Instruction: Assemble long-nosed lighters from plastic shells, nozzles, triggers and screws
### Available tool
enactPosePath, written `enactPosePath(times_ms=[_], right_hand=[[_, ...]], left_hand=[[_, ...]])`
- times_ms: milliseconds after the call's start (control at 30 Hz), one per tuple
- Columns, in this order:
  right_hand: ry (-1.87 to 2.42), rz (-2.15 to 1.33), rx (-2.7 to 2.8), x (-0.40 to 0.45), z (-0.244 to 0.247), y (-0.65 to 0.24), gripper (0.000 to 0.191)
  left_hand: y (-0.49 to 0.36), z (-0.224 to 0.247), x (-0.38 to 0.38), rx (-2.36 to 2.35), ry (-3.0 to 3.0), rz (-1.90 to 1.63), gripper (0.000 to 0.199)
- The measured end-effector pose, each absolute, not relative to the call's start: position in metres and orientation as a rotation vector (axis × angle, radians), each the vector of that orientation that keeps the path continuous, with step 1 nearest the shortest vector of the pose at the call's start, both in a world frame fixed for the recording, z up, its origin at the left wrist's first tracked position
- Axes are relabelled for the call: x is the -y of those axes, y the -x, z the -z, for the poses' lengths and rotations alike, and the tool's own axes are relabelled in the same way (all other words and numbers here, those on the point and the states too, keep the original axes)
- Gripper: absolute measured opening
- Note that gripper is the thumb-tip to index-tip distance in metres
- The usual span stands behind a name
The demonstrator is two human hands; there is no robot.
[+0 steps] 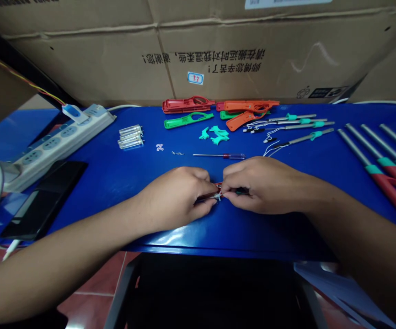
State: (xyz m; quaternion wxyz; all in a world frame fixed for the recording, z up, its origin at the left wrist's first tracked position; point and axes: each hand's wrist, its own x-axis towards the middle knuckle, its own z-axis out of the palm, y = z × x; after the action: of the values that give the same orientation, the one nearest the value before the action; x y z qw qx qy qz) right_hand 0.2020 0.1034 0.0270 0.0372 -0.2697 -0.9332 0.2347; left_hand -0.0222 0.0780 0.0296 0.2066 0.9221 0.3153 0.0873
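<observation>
My left hand [177,196] and my right hand [263,185] meet over the front part of the table, both with fingers pinched. Between the left thumb and forefinger is a slim lighter part [217,196] with a small metal end, mostly covered by the fingers. The right fingertips press against that end; whatever they pinch is too small and hidden to name. A sliver of red plastic shows behind the fingertips. Beyond the hands lies a screwdriver [218,156] with a clear purple-red handle, and tiny metal pins [178,153] lie to its left.
Clear lighter tanks [131,137], pinkish clips [159,147], teal triggers [218,135], red lighter shells [187,105], a green shell [187,120] and wired metal tubes [307,137] lie behind. Red lighters [390,178] are right; a power strip [54,146] and phone [45,201] left. A cardboard box [115,68] stands behind.
</observation>
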Motion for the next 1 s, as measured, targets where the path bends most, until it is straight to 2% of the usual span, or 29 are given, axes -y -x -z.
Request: enactPosePath(times_ms=[200, 333, 433, 567, 633, 833, 1000], right_hand=[[0.838, -0.708, 2.857, -0.107, -0.037, -0.207, 0.017], [1.001, -0.634, 2.881, -0.112, -0.048, -0.222, 0.021], [1.075, -0.666, 2.914, -0.114, -0.050, -0.235, 0.020], [1.231, -0.711, 2.924, -0.116, -0.046, -0.246, 0.043], [1.316, -0.758, 2.945, -0.116, -0.044, -0.248, 0.048], [1.333, -0.774, 2.980, -0.115, -0.040, -0.246, 0.023], [1.337, -0.783, 2.982, -0.115, -0.039, -0.245, 0.013]], left_hand=[[0.023, -0.032, -0.079, -0.913, -2.545, -0.203, 0.017], [0.024, -0.030, -0.080, -0.991, -2.495, -0.173, 0.024], [0.025, -0.028, -0.082, -1.022, -2.495, -0.177, 0.020], [0.027, -0.029, -0.083, -1.017, -2.513, -0.205, 0.017], [0.027, -0.028, -0.084, -1.000, -2.526, -0.232, 0.017], [0.026, -0.025, -0.085, -1.007, -2.532, -0.250, 0.018], [0.024, -0.025, -0.086, -1.023, -2.521, -0.244, 0.019]])
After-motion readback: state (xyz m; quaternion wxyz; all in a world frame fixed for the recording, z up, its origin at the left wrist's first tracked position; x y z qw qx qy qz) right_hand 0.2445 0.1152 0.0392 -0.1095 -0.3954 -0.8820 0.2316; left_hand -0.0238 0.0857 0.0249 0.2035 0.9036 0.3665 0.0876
